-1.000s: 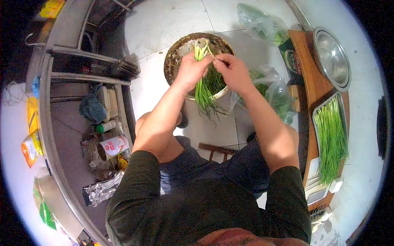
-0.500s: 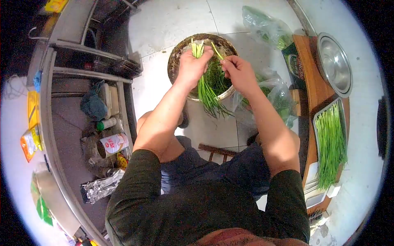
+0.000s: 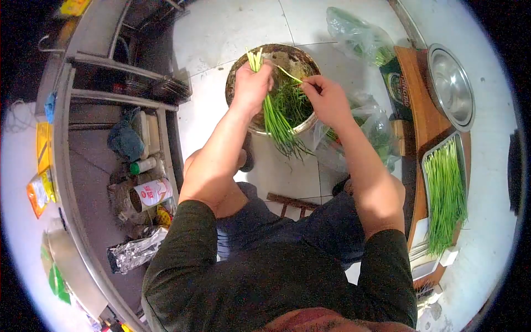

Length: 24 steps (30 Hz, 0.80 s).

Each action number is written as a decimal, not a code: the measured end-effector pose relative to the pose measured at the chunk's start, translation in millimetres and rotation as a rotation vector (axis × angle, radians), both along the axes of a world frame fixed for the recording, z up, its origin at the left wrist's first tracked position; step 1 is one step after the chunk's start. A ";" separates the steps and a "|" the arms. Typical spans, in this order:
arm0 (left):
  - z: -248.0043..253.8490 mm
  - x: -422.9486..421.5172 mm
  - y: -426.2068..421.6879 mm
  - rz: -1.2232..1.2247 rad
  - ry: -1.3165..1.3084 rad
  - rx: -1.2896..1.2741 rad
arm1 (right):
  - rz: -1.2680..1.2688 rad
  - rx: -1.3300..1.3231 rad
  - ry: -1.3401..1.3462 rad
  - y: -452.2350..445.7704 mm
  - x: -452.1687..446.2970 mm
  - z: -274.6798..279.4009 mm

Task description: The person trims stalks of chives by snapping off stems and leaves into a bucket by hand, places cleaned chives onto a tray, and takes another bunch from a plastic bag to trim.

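Observation:
My left hand (image 3: pixel 253 87) is closed around a bunch of green chives (image 3: pixel 278 123). Their pale ends stick up above the fist, and the long green leaves hang down over the near rim. Between the thumb and fingers of my right hand (image 3: pixel 327 100) is the end of one pale chive stalk (image 3: pixel 290 75), which reaches across toward the left hand. Both hands are above a round, stained bucket (image 3: pixel 285 54) on the floor. Loose dark green leaves (image 3: pixel 297 104) lie inside it.
To the right, a wooden bench (image 3: pixel 418 105) bears a metal bowl (image 3: pixel 451 83) and a tray of neatly laid chives (image 3: pixel 444 193). Plastic bags of greens (image 3: pixel 358 34) lie on the floor beside it. A shelf at left holds a tin (image 3: pixel 153 195) and crumpled foil (image 3: pixel 137 252).
My left hand has shifted slightly left and down with the bunch. The right hand has moved a little to the right, and the single stalk now lies flatter between the hands.

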State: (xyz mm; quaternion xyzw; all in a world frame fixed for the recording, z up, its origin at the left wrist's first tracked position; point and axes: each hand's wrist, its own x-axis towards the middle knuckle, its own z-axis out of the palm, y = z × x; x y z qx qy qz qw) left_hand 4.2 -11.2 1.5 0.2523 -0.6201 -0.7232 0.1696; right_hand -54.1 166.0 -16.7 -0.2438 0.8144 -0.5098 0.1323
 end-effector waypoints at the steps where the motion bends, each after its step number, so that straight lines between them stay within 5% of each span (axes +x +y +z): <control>1: -0.9 0.3 -1.9 0.006 0.006 0.003 | -0.002 0.019 0.013 1.2 -0.5 1.9; 24: -3.8 0.9 12.2 -0.081 -0.104 -0.075 | -0.076 0.139 0.238 6.6 -7.2 -3.5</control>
